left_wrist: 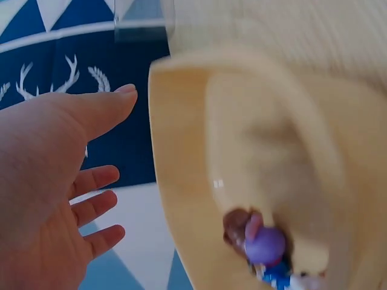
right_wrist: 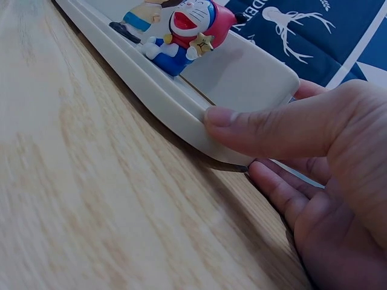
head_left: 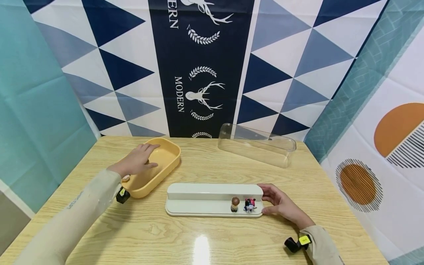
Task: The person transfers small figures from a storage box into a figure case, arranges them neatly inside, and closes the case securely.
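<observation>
A white two-step display stand (head_left: pixel 212 209) sits on the table and carries two small figurines near its right end. One is a brown-haired figurine (head_left: pixel 235 204); the other is a red-hooded Doraemon figurine (right_wrist: pixel 196 27). My right hand (head_left: pixel 281 204) grips the stand's right end, thumb on the front rim, fingers behind and below. Over the yellow tray (head_left: pixel 159 180) my left hand (head_left: pixel 137 160) hovers with fingers spread, holding nothing. Inside that tray, the left wrist view shows a purple-and-brown figurine (left_wrist: pixel 263 241) at the near end; its details are blurred.
A clear plastic cover (head_left: pixel 256 147) lies at the table's back right. Patterned cloth (head_left: pixel 202 73) hangs behind the table, with more cloth at both sides. The wooden table (head_left: pixel 159 235) extends in front of the stand.
</observation>
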`<control>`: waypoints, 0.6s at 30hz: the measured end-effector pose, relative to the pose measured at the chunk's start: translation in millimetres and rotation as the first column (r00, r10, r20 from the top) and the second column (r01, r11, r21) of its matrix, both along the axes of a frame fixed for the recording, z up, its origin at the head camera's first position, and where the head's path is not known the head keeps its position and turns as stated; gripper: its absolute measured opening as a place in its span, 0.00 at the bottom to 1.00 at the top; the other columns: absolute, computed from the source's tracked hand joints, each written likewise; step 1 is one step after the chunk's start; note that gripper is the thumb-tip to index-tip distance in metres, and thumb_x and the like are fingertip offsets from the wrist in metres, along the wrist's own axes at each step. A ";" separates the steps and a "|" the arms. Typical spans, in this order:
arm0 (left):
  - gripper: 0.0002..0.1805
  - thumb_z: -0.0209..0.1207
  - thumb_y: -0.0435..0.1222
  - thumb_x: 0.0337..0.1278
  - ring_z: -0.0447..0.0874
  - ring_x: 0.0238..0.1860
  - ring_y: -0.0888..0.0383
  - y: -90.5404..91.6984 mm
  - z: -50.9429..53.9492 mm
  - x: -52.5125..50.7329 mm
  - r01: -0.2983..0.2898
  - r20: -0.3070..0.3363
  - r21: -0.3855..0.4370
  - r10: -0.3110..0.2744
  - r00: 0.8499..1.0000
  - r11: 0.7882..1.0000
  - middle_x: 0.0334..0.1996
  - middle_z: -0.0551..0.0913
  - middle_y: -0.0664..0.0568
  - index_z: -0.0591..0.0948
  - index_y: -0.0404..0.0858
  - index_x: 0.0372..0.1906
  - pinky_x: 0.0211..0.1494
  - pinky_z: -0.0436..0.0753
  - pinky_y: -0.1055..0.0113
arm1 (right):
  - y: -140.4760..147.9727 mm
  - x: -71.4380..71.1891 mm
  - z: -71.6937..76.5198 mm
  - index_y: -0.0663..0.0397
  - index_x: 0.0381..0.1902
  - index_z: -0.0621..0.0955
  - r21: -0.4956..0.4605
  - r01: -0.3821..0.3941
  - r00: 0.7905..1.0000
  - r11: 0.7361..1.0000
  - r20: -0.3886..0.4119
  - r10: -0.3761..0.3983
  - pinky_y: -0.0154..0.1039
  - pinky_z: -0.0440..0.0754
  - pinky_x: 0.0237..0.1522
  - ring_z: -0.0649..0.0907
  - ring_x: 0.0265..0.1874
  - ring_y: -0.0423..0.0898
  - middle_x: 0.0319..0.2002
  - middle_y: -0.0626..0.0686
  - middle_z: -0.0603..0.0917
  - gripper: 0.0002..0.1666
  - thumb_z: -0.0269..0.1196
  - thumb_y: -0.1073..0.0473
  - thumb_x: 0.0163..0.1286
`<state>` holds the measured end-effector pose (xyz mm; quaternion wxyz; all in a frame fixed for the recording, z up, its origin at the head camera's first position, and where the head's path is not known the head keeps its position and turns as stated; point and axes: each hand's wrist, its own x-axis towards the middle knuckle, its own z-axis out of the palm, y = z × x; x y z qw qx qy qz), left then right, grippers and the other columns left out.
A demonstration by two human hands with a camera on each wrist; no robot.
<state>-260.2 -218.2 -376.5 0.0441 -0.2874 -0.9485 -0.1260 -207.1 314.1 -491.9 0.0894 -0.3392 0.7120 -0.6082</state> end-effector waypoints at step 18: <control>0.38 0.65 0.39 0.62 0.67 0.60 0.30 -24.1 -16.7 -42.0 -0.158 -0.040 -0.134 0.154 0.987 0.978 0.58 0.71 0.27 0.63 0.26 0.70 0.61 0.69 0.36 | -1.1 1.4 2.6 0.72 0.69 0.62 -0.003 0.018 1.000 1.000 0.019 -0.017 0.31 0.77 0.57 0.77 0.55 0.38 0.58 0.50 0.75 0.47 0.70 0.77 0.54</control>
